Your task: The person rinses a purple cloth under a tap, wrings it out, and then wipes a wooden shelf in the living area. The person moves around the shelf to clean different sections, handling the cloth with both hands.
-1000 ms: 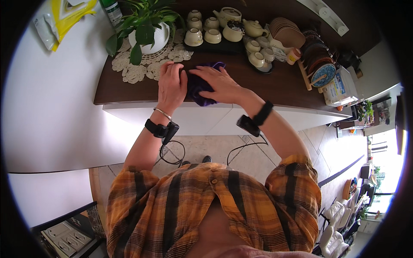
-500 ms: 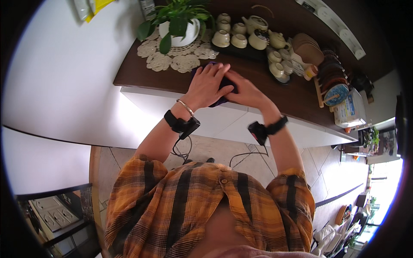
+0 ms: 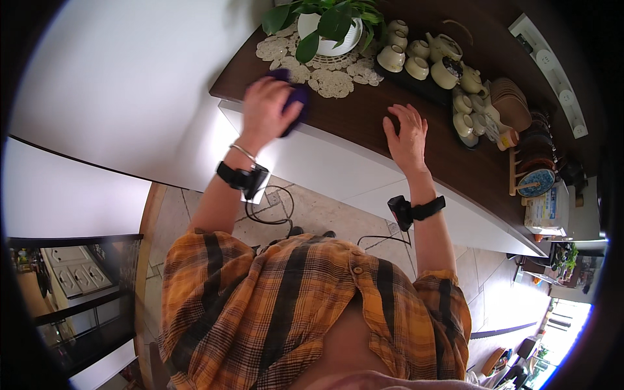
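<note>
A dark purple cloth (image 3: pixel 297 107) lies at the left front corner of the dark brown cabinet top (image 3: pixel 354 117). My left hand (image 3: pixel 263 110) presses over it, slightly blurred, with the cloth bunched under its fingers and past its thumb side. To the right, my right hand (image 3: pixel 409 140) is over the front part of the top, fingers spread and nothing in them. Whether its palm touches the wood I cannot tell. Behind the cloth is a cream crocheted doily (image 3: pixel 331 83) under a white plant pot (image 3: pixel 350 38) with green leaves.
Behind my right hand stand several cream cups (image 3: pixel 390 58) and a teapot (image 3: pixel 445 47) on a dark tray. Farther right are brown boards (image 3: pixel 510 104), a wooden rack with a blue plate (image 3: pixel 537 182) and a white box (image 3: pixel 546 211). A white power strip (image 3: pixel 548 63) runs along the back.
My hands have parted. The left has moved left with the cloth to the cabinet corner. The right has come off the cloth and opened. The view has shifted left.
</note>
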A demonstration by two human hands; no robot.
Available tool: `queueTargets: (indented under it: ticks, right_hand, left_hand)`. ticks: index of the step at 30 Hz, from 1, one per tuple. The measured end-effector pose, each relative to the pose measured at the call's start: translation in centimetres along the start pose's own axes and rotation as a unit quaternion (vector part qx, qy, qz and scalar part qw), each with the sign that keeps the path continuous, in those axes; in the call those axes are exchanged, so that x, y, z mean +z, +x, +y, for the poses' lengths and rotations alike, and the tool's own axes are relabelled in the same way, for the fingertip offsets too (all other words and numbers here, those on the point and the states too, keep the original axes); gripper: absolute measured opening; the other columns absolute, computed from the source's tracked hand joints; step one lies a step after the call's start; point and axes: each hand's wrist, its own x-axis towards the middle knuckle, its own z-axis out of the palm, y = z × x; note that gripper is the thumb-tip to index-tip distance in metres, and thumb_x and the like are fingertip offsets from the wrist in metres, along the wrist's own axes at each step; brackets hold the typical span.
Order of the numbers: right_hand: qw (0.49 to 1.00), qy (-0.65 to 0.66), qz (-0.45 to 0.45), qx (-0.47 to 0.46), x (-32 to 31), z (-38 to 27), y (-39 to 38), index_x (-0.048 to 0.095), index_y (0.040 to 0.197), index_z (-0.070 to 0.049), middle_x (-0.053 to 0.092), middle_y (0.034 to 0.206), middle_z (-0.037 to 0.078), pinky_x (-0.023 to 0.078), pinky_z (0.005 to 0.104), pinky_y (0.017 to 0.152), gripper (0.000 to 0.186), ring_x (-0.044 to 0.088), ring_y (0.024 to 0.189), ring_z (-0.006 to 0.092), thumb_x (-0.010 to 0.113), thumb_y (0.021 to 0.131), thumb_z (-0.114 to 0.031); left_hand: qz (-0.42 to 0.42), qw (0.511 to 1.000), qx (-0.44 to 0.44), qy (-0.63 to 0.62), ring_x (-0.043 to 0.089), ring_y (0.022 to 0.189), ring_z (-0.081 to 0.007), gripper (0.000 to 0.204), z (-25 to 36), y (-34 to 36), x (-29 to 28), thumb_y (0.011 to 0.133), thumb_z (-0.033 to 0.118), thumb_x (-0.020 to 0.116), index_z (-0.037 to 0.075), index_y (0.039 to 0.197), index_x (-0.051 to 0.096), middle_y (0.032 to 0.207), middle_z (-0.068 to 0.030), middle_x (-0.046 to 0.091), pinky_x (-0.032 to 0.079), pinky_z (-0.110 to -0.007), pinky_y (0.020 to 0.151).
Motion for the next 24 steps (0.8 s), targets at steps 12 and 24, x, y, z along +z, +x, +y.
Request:
queueTargets:
  ticks: [12, 24]
  right_hand:
    - [0.997, -0.054, 0.024, -0.040, 0.3, -0.4, -0.3, 0.061, 0.115, -0.003, 0.056, 0.123, 0.013, 0.036, 0.0451, 0.104, 0.032, 0.050, 0.121, 0.0307, 0.065, 0.089, -0.022]
    - [0.998, -0.043, 0.023, -0.040, 0.2, -0.2, -0.4, 0.062, 0.116, -0.002, 0.056, 0.124, 0.013, 0.038, 0.0443, 0.104, 0.032, 0.050, 0.121, 0.0316, 0.064, 0.089, -0.019]
  left_hand:
    - [0.024, 0.997, -0.003, -0.079, 0.057, 0.099, -0.0299, 0.039, 6.4, -1.1, 1.6, 0.074, 0.031, 0.078, 0.005, 0.100, 0.066, 0.107, -0.0089, 0.062, 0.043, -0.044, 0.090]
    - [0.149, 0.975, -0.162, 0.041, 0.052, 0.108, -0.0392, 0.027, -3.5, -2.0, -1.7, 0.077, 0.019, 0.074, 0.003, 0.096, 0.064, 0.112, -0.0166, 0.059, 0.042, -0.048, 0.094]
